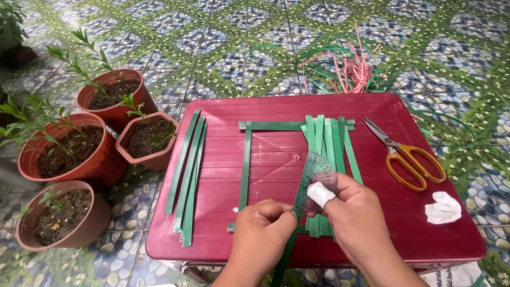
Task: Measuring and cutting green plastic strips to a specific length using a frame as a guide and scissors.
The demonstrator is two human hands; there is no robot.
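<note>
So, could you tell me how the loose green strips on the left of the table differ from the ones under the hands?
The loose strips lie side by side, untouched, slightly slanted, beside the pots. The woven strips cross a horizontal strip and are pressed by the left hand and right hand, which holds a clear protractor. Both sets are flat green bands on the red table.

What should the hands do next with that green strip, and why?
Probably slide the green strip pinched by the left hand up alongside the bundle of upright strips. The right hand, one finger bandaged, holds a clear protractor against that bundle, and the strip's lower end hangs off the red table, so it seems not yet laid in place.
</note>
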